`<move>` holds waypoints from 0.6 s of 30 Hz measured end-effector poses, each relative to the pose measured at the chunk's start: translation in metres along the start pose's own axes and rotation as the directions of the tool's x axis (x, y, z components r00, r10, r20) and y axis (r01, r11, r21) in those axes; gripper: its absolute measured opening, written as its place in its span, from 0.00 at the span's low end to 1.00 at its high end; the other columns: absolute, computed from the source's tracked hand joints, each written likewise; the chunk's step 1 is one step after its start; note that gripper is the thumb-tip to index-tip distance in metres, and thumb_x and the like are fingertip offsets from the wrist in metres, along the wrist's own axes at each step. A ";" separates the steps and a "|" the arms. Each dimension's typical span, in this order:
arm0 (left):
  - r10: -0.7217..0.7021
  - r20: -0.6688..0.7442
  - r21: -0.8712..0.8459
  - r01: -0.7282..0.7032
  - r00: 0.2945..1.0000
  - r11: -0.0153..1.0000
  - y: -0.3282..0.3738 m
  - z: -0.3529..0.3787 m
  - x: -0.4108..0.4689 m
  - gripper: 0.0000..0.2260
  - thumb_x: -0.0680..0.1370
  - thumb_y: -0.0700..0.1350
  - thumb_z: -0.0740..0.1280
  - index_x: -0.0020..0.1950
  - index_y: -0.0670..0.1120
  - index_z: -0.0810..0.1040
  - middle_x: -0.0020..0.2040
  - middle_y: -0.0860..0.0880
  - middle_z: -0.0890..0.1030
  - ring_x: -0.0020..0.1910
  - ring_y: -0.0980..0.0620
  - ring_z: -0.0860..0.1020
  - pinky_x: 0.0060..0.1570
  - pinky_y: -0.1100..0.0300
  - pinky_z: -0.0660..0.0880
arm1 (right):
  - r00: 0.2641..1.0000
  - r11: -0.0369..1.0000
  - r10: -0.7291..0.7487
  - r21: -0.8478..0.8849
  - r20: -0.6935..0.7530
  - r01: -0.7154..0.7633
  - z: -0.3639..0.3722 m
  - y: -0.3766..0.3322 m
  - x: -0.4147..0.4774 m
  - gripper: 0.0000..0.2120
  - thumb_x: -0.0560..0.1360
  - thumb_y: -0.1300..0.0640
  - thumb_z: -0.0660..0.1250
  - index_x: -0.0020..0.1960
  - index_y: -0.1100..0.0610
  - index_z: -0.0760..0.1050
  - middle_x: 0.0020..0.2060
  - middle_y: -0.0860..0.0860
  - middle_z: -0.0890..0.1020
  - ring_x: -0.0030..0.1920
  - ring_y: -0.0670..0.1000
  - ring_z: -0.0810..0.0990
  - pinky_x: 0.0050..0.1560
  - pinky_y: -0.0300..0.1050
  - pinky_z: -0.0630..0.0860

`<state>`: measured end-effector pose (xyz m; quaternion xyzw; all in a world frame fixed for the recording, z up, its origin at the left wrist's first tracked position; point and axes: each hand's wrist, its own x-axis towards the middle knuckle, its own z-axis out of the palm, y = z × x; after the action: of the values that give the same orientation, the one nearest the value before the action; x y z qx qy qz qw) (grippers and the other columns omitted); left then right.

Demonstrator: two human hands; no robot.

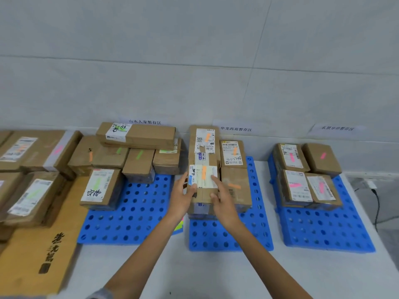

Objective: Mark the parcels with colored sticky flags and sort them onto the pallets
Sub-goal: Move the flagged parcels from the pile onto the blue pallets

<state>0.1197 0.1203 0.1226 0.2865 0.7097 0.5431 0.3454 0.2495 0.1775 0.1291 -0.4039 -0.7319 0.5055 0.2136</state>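
Both my hands hold a small cardboard parcel (204, 180) with a white label and an orange flag, on top of other boxes on the middle blue pallet (228, 236). My left hand (183, 196) grips its left side, thumb on the label. My right hand (222, 201) grips its right side and front. Orange-flagged parcels (234, 155) fill the back of that pallet. The left pallet (129, 216) carries green-flagged parcels (140, 160). The right pallet (328, 229) carries pink-flagged parcels (295, 186). A pad of sticky flags (179, 226) peeks out below my left forearm.
Unsorted parcels (28, 197) and a large flat yellow-brown carton (43, 244) lie at the left. Paper area signs (236, 128) hang on the wall behind each pallet. A black cable (376, 203) runs down past the table's right edge.
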 end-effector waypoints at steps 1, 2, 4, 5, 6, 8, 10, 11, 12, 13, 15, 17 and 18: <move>0.003 0.006 0.009 -0.003 1.000 1.000 0.001 -0.001 0.000 0.19 0.79 0.47 0.63 0.69 0.57 0.65 0.61 0.51 0.73 0.59 0.57 0.74 0.54 0.58 0.78 | 1.000 0.999 -0.006 -0.038 -0.017 0.005 0.002 0.000 0.000 0.24 0.78 0.68 0.57 0.73 0.55 0.60 0.70 0.53 0.63 0.70 0.48 0.63 0.67 0.42 0.70; 0.006 0.011 0.012 -0.006 1.000 1.000 0.001 -0.001 -0.001 0.19 0.80 0.47 0.63 0.70 0.55 0.65 0.61 0.51 0.74 0.57 0.59 0.74 0.53 0.61 0.77 | 0.999 0.996 -0.019 -0.083 -0.046 0.015 0.003 -0.002 -0.001 0.24 0.78 0.69 0.57 0.72 0.56 0.61 0.69 0.54 0.64 0.69 0.49 0.63 0.65 0.36 0.69; -0.024 -0.003 -0.001 0.024 1.000 1.000 0.001 -0.005 -0.003 0.20 0.80 0.46 0.61 0.72 0.51 0.64 0.62 0.49 0.74 0.58 0.57 0.74 0.54 0.64 0.74 | 0.988 0.983 -0.072 -0.176 -0.135 0.047 0.004 -0.005 -0.004 0.23 0.77 0.70 0.58 0.70 0.56 0.65 0.68 0.55 0.65 0.68 0.50 0.64 0.66 0.39 0.69; -0.050 -0.019 -0.013 0.050 0.999 0.999 0.003 -0.009 -0.006 0.21 0.80 0.47 0.61 0.73 0.49 0.63 0.63 0.49 0.73 0.60 0.55 0.73 0.56 0.64 0.72 | 0.977 0.976 -0.099 -0.208 -0.190 0.059 0.004 -0.008 -0.005 0.23 0.76 0.71 0.58 0.69 0.55 0.66 0.67 0.55 0.66 0.68 0.50 0.64 0.66 0.45 0.70; -0.065 -0.033 -0.025 0.064 0.997 0.998 0.002 -0.017 -0.009 0.20 0.81 0.47 0.60 0.73 0.49 0.64 0.63 0.51 0.72 0.61 0.56 0.71 0.57 0.64 0.69 | 0.961 0.971 -0.123 -0.231 -0.246 0.065 0.007 -0.013 -0.006 0.23 0.76 0.72 0.58 0.68 0.55 0.68 0.66 0.55 0.68 0.67 0.50 0.65 0.65 0.48 0.72; -0.036 -0.053 -0.022 0.035 0.998 0.999 0.002 -0.041 -0.014 0.18 0.81 0.48 0.59 0.71 0.50 0.66 0.62 0.55 0.71 0.61 0.59 0.69 0.56 0.68 0.66 | 0.928 0.966 -0.170 -0.243 -0.332 0.090 0.016 -0.030 -0.007 0.23 0.75 0.72 0.58 0.66 0.54 0.70 0.64 0.52 0.69 0.65 0.47 0.66 0.61 0.44 0.74; 0.013 -0.073 0.014 -0.012 0.997 1.000 -0.003 -0.074 -0.019 0.16 0.81 0.49 0.58 0.68 0.50 0.70 0.61 0.57 0.72 0.60 0.60 0.71 0.52 0.73 0.67 | 0.905 0.951 -0.252 -0.260 -0.342 0.166 0.034 -0.054 -0.008 0.21 0.75 0.72 0.57 0.63 0.54 0.72 0.61 0.50 0.72 0.62 0.43 0.66 0.60 0.39 0.71; 0.038 -0.087 0.027 -0.036 0.996 0.999 -0.006 -0.094 -0.022 0.14 0.81 0.49 0.58 0.66 0.51 0.72 0.60 0.57 0.74 0.59 0.60 0.72 0.50 0.75 0.68 | 0.900 0.937 -0.302 -0.271 -0.315 0.220 0.048 -0.066 -0.009 0.20 0.75 0.71 0.56 0.62 0.55 0.72 0.59 0.50 0.73 0.60 0.43 0.67 0.62 0.36 0.68; 0.051 -0.107 0.032 -0.048 0.993 0.998 -0.010 -0.116 -0.025 0.13 0.81 0.50 0.58 0.64 0.52 0.73 0.59 0.58 0.75 0.59 0.61 0.73 0.49 0.75 0.69 | 0.897 0.924 -0.344 -0.270 -0.278 0.271 0.064 -0.078 -0.009 0.19 0.75 0.70 0.55 0.61 0.55 0.73 0.57 0.50 0.74 0.59 0.43 0.68 0.61 0.31 0.65; 0.054 -0.128 0.035 -0.050 0.990 0.998 -0.013 -0.140 -0.029 0.12 0.81 0.50 0.58 0.63 0.52 0.73 0.58 0.58 0.75 0.58 0.62 0.73 0.49 0.75 0.69 | 0.899 0.916 -0.369 -0.254 -0.235 0.309 0.082 -0.089 -0.011 0.18 0.75 0.70 0.55 0.59 0.55 0.74 0.55 0.49 0.75 0.58 0.43 0.69 0.60 0.28 0.63; 0.062 -0.171 0.044 -0.055 0.983 0.998 -0.020 -0.194 -0.040 0.10 0.81 0.50 0.59 0.60 0.54 0.74 0.57 0.59 0.76 0.56 0.63 0.73 0.51 0.72 0.70 | 0.923 0.924 -0.358 -0.194 -0.139 0.329 0.125 -0.108 -0.016 0.17 0.77 0.70 0.55 0.57 0.54 0.75 0.53 0.46 0.75 0.57 0.43 0.70 0.57 0.26 0.63; 0.062 -0.233 0.058 -0.050 0.970 0.997 -0.031 -0.253 -0.057 0.07 0.81 0.48 0.59 0.56 0.55 0.75 0.55 0.60 0.76 0.54 0.65 0.73 0.50 0.74 0.69 | 0.939 0.932 -0.342 -0.141 -0.031 0.334 0.178 -0.121 -0.024 0.16 0.78 0.69 0.55 0.55 0.54 0.76 0.52 0.45 0.76 0.55 0.44 0.71 0.56 0.29 0.65; 0.053 -0.270 0.070 -0.035 0.961 0.997 -0.039 -0.284 -0.067 0.07 0.81 0.46 0.59 0.54 0.55 0.75 0.54 0.60 0.77 0.54 0.65 0.74 0.48 0.75 0.68 | 0.942 0.933 -0.335 -0.129 0.025 0.335 0.207 -0.127 -0.029 0.16 0.78 0.69 0.56 0.55 0.54 0.76 0.51 0.46 0.77 0.55 0.44 0.72 0.55 0.31 0.66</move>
<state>-0.0693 -0.1041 0.1457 0.2361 0.7610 0.5614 0.2234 0.0694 0.0157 0.1651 -0.2859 -0.8220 0.4129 0.2685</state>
